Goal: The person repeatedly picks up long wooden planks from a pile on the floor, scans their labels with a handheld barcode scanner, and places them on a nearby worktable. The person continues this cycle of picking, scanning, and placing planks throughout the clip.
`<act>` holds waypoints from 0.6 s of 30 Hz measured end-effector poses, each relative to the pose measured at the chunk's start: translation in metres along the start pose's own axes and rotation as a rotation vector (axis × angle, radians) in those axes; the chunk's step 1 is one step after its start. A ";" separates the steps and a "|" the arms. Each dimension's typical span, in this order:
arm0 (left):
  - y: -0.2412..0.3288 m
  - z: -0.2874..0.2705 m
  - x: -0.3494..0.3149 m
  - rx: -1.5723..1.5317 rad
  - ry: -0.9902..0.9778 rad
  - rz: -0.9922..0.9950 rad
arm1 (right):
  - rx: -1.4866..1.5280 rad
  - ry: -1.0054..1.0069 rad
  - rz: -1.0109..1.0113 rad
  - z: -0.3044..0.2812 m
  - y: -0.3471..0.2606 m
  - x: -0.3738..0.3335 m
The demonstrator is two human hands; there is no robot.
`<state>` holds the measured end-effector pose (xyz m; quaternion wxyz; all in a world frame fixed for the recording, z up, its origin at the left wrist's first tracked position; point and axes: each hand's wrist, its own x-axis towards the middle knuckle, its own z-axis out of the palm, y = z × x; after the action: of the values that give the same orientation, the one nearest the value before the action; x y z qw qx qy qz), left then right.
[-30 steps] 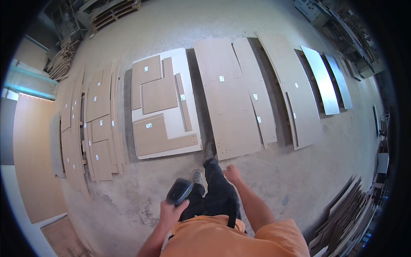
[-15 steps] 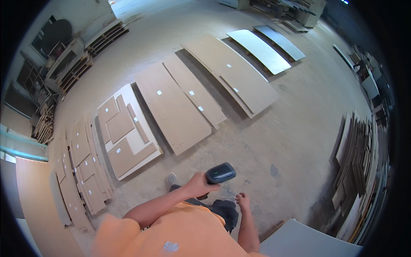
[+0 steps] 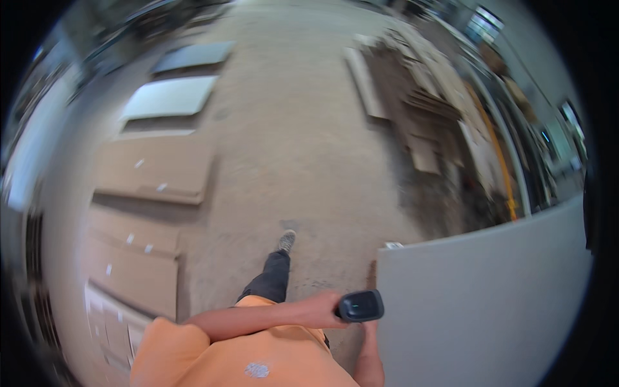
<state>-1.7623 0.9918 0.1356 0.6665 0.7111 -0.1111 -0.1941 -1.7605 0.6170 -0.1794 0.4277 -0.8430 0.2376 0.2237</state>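
Head view, left hand [image 3: 324,311]: we have it wrapped tight round the grip of the scanner, the arm crossing in front of our orange shirt.
Head view, scanner [image 3: 360,306]: dark, handheld, its head held low in front of us, just beside the near edge of the grey panel [image 3: 483,303].
Head view, right hand [image 3: 370,330]: only part of it shows below the scanner, at the panel's edge; we cannot tell if it is spread or curled.
Head view, floor [image 3: 303,148]: bare concrete, one foot stepping forward on it.
Head view, brown panels [image 3: 151,171]: laid flat on our left, each with small white labels; paler sheets [image 3: 171,97] lie beyond.
Head view, stacks [image 3: 425,116]: blurred boards piled on the right.
Progress: we judge the scanner is in hand and brought to the grey panel, which is not yet visibly scanned.
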 end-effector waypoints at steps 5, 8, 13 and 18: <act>0.023 -0.062 0.163 0.042 -0.269 -0.026 | 0.204 0.076 0.449 0.027 -0.001 0.011; 0.047 -0.107 0.258 0.029 -0.397 -0.095 | 0.325 -0.039 0.666 0.045 -0.039 0.011; 0.091 -0.149 0.419 0.004 -0.521 -0.288 | 0.610 0.140 0.560 0.043 -0.133 0.065; 0.085 -0.149 0.576 0.089 -0.537 -0.232 | 0.193 0.086 0.114 0.028 -0.155 0.198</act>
<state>-1.1721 0.8796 0.1513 0.5548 0.6706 -0.2100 -0.4453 -1.5175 0.6795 -0.2135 0.4829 -0.7918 0.3235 0.1875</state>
